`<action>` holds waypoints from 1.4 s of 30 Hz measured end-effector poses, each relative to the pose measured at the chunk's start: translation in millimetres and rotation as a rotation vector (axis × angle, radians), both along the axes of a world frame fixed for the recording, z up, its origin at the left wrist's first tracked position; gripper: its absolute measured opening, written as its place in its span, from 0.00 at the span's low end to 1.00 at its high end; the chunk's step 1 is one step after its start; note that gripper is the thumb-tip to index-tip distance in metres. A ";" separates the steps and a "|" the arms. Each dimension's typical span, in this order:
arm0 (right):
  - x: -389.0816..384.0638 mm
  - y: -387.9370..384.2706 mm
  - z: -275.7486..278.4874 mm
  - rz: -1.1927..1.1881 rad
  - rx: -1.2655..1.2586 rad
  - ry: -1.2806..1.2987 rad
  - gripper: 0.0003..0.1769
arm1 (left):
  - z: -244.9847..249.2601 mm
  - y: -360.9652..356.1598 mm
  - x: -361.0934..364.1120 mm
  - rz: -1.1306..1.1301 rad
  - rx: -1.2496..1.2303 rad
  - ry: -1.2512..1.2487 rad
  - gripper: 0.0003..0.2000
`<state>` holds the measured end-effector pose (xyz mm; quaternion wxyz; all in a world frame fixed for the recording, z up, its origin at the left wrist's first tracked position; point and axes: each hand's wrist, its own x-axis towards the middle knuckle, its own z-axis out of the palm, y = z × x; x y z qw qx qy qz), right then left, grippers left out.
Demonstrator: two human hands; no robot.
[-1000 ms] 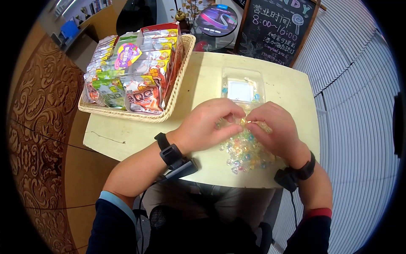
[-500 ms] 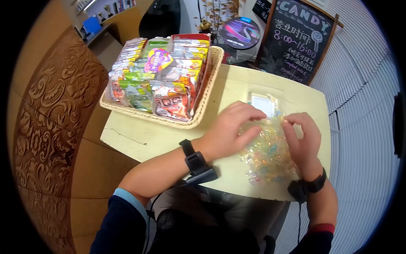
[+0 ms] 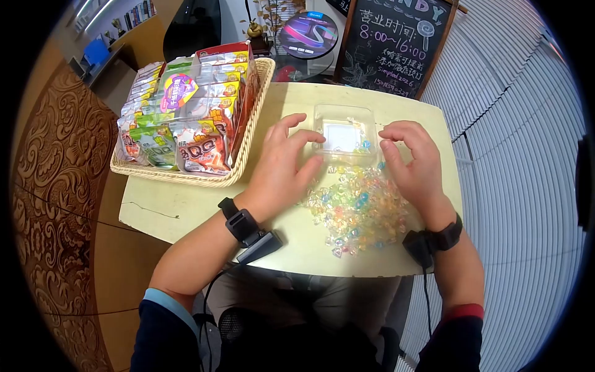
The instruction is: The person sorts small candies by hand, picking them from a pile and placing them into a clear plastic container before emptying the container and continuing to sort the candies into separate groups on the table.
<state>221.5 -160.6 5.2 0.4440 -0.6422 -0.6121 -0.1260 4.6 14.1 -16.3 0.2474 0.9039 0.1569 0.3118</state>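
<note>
A small clear plastic box (image 3: 318, 116) stands on the table, with a white rectangle and a few beads inside. Just in front of it spreads a loose pile of small clear, pastel-coloured beads (image 3: 356, 211). My left hand (image 3: 279, 166) hovers at the box's left side, fingers spread and holding nothing, index fingertip right at the box's edge. On the other side, my right hand (image 3: 416, 164) is curved beside the box and the pile's upper right, thumb and forefinger apart with nothing between them.
A wicker basket (image 3: 248, 146) full of packaged snacks sits at the table's left. Behind the pale yellow table (image 3: 291, 99) are a chalkboard sign (image 3: 390, 53) and a round black package (image 3: 307, 35). Black devices with cables are strapped to both wrists.
My hands have drawn apart from over the pile to either side of the box, the left one opening its fingers wider. The whole view has shifted, so the table sits further left.
</note>
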 end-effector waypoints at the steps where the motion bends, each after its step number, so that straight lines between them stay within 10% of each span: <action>1: 2.3 -0.1 1.2 -0.018 -0.005 -0.027 0.08 | -0.3 2.2 0.2 -0.002 0.010 0.030 0.16; 22: 22.4 -9.1 2.8 0.052 -0.548 0.060 0.10 | 10.4 -3.2 -1.4 0.110 -0.252 -0.112 0.09; 32: 24.1 -6.1 -4.4 0.049 -0.481 0.038 0.09 | -8.8 -19.5 -1.6 -0.407 -0.091 0.191 0.40; 42: 10.9 -5.0 -0.1 0.079 -0.511 0.142 0.10 | -2.8 -16.8 -1.8 -0.538 -0.317 0.171 0.47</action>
